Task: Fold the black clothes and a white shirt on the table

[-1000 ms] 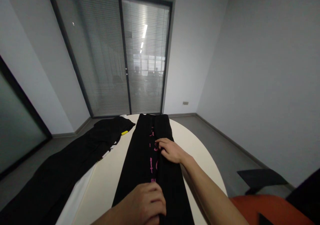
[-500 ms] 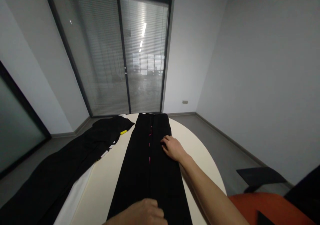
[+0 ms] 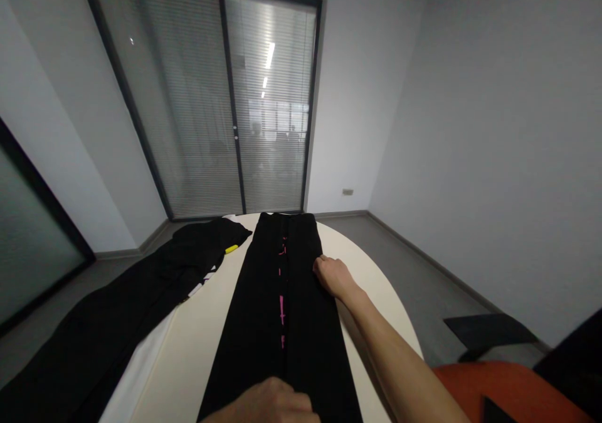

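Observation:
A long black garment with pink lettering down its middle lies folded lengthwise on the white oval table. My right hand rests on the garment's right edge, fingers curled onto the cloth. My left hand sits at the bottom of the view on the near end of the garment, fingers bent and pressed against the fabric; only part of it shows.
Another pile of black clothing with a yellow tag lies along the table's left side. An orange chair stands at the lower right. Glass doors with blinds close off the far wall.
My right hand has slid from the middle seam out to the garment's right edge. The flaps now nearly cover the pink lettering. My left hand has drawn back toward the near end.

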Demonstrator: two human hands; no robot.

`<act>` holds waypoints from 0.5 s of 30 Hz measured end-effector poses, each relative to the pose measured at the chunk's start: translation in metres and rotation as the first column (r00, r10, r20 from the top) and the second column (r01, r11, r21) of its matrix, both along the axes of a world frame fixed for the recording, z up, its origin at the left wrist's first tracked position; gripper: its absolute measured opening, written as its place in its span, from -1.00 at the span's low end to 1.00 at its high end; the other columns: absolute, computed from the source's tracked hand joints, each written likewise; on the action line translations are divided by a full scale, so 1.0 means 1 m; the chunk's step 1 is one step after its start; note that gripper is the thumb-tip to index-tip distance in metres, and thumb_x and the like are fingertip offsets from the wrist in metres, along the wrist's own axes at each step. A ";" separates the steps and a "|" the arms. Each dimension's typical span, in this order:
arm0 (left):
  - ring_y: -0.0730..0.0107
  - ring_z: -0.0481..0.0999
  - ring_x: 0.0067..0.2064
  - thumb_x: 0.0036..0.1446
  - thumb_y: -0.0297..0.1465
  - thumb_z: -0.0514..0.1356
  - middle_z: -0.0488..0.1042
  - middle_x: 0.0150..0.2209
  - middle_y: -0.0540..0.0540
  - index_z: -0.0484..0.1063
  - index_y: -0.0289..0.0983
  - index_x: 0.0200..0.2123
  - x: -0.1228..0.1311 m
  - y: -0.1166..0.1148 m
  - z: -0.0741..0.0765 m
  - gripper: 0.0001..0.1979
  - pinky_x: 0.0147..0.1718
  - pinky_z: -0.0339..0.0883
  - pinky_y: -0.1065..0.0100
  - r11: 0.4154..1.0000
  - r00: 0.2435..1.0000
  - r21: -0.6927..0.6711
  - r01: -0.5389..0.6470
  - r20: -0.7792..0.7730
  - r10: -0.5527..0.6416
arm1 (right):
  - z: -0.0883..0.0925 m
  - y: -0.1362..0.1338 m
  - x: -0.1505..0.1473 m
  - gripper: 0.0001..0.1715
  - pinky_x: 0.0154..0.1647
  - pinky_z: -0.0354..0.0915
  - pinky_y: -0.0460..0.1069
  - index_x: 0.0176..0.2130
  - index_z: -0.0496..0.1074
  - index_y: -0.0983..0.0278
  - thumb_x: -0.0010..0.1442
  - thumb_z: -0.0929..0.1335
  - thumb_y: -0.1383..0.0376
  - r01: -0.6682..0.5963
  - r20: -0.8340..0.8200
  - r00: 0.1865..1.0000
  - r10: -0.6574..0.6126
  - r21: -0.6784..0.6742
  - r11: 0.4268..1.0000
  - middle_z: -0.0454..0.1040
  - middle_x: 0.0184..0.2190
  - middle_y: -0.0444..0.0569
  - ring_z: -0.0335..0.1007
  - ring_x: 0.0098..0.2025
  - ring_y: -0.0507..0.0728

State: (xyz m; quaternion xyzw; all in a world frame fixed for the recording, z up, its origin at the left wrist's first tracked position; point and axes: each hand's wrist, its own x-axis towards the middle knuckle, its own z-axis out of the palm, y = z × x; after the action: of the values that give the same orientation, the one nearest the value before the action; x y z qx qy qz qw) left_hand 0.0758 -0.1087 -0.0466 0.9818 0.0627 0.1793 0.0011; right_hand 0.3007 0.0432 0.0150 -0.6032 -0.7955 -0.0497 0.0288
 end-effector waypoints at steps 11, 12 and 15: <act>0.61 0.09 -0.60 0.24 -0.34 0.29 0.23 -0.57 0.15 0.25 -0.29 -0.53 -0.001 0.000 -0.003 -0.65 -0.68 0.02 0.46 0.999 0.998 0.022 0.026 -0.059 -0.024 | 0.010 -0.005 0.013 -0.75 -0.20 0.31 -0.03 -0.16 0.56 0.26 0.26 0.32 0.24 0.054 -0.007 0.998 -0.055 -0.100 0.994 0.58 -0.16 0.12 0.53 -0.11 0.23; 0.61 0.06 -0.61 0.23 -0.33 0.30 0.22 -0.58 0.16 0.24 -0.29 -0.54 -0.001 0.001 -0.006 -0.63 -0.68 0.01 0.46 1.000 0.998 0.016 0.025 -0.063 -0.024 | 0.011 -0.006 0.011 -0.74 -0.20 0.32 -0.01 -0.19 0.57 0.28 0.26 0.30 0.28 0.060 0.020 0.998 -0.058 -0.090 0.994 0.59 -0.18 0.15 0.54 -0.13 0.24; 0.61 0.07 -0.61 0.25 -0.33 0.28 0.22 -0.58 0.15 0.21 -0.29 -0.56 0.001 0.003 -0.011 -0.60 -0.69 0.00 0.46 0.999 0.997 0.004 0.047 -0.059 -0.046 | 0.014 -0.006 0.005 -0.76 -0.17 0.33 0.02 -0.25 0.56 0.33 0.24 0.29 0.34 0.065 0.056 0.997 -0.061 -0.064 0.996 0.59 -0.20 0.21 0.56 -0.16 0.29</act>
State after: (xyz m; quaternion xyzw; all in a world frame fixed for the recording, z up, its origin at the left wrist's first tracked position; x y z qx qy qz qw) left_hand 0.0766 -0.1062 -0.0574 0.9879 0.0393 0.1502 0.0005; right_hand 0.3052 0.0369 0.0289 -0.6271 -0.7777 -0.0404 -0.0141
